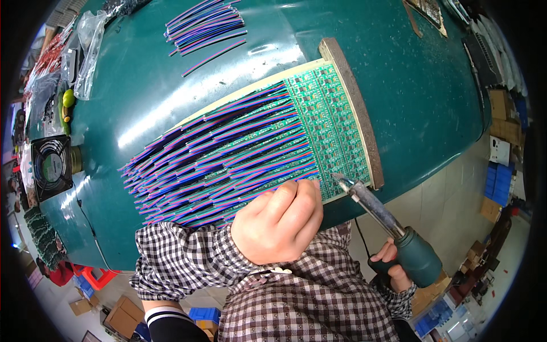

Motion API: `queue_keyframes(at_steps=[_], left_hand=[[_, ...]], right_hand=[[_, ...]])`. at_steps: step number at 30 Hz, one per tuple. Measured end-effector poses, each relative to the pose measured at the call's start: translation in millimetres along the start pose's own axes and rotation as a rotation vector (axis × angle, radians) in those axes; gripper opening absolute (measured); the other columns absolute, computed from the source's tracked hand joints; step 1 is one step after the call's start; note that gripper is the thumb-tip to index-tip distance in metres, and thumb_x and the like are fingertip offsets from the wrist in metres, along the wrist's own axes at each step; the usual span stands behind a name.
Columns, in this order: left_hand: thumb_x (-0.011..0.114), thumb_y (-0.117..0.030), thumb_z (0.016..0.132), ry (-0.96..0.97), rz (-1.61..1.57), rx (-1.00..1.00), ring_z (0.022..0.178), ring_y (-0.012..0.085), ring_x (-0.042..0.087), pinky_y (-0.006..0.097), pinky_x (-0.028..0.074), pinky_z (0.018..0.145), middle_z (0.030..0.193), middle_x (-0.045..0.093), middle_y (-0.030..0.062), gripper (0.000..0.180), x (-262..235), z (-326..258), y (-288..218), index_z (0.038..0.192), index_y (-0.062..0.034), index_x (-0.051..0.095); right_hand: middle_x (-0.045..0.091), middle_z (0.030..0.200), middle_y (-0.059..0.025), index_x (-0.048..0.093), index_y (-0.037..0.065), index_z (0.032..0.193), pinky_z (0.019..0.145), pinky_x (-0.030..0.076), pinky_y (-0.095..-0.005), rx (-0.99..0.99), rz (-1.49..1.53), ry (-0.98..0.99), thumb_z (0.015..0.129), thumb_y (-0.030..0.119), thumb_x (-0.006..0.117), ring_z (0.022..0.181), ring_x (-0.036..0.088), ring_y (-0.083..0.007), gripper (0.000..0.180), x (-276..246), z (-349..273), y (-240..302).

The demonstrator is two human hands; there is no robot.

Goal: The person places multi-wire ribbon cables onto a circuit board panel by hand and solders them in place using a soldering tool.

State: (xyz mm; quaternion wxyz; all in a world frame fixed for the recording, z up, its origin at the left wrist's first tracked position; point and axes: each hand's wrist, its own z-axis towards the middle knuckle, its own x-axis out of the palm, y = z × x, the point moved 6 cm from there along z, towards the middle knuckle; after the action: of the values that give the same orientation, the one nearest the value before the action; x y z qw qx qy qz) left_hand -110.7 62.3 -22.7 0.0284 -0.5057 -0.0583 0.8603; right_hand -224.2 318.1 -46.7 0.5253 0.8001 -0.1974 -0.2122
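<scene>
My right hand (394, 265) is wrapped round the dark green handle of a soldering iron (379, 211). The iron's tip points up and left, at the lower part of a green circuit board panel (336, 122). Close to that tip, my left hand (279, 222) is closed in a pinch at the panel's near edge. What its fingertips hold is hidden by the fingers. Many short multicoloured wire strips (228, 145) fan out leftward from rows on the panel and pass beside my left hand. A wooden frame with a brown bar (356, 108) borders the panel.
Loose wire strips (205, 28) lie in a pile at the far side of the green table mat (421, 114). A small black fan (51, 165) stands at the left edge, near plastic bags (91, 54). Cardboard boxes (504, 114) and blue bins (498, 182) are off to the right.
</scene>
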Motion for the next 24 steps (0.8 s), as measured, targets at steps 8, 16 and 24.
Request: queue_keyframes(at_steps=[8,16,24], left_hand=[[0.068,-0.012,0.072,0.098,0.005,-0.018,0.085,0.0184,0.067,0.025,0.054,0.065,0.105,0.067,0.011,0.04,-15,6,-5,0.108,0.0027,0.073],[0.074,-0.002,0.073,0.017,-0.258,-0.279,0.1,0.0261,0.068,0.039,0.056,0.085,0.105,0.07,0.0093,0.03,-80,26,79,0.103,-0.0034,0.075],[0.076,-0.007,0.083,0.225,-0.37,-0.756,0.089,0.0289,0.066,0.038,0.053,0.079,0.091,0.063,0.0134,0.012,15,44,223,0.092,-0.0018,0.07]], right_hand=[[0.055,0.08,-0.0078,0.05,-0.011,0.124,0.048,0.058,-0.0311,-0.338,0.832,-0.083,0.105,0.044,0.055,0.077,0.057,-0.0213,0.058,-13,94,25],[0.052,0.079,-0.0058,0.049,-0.007,0.124,0.046,0.055,-0.0264,-0.285,1.109,-0.068,0.107,0.047,0.049,0.074,0.052,-0.0153,0.056,-53,171,4],[0.052,0.078,-0.0047,0.052,-0.006,0.122,0.044,0.053,-0.0256,-0.364,1.091,-0.03,0.107,0.047,0.05,0.075,0.052,-0.0157,0.056,-46,184,16]])
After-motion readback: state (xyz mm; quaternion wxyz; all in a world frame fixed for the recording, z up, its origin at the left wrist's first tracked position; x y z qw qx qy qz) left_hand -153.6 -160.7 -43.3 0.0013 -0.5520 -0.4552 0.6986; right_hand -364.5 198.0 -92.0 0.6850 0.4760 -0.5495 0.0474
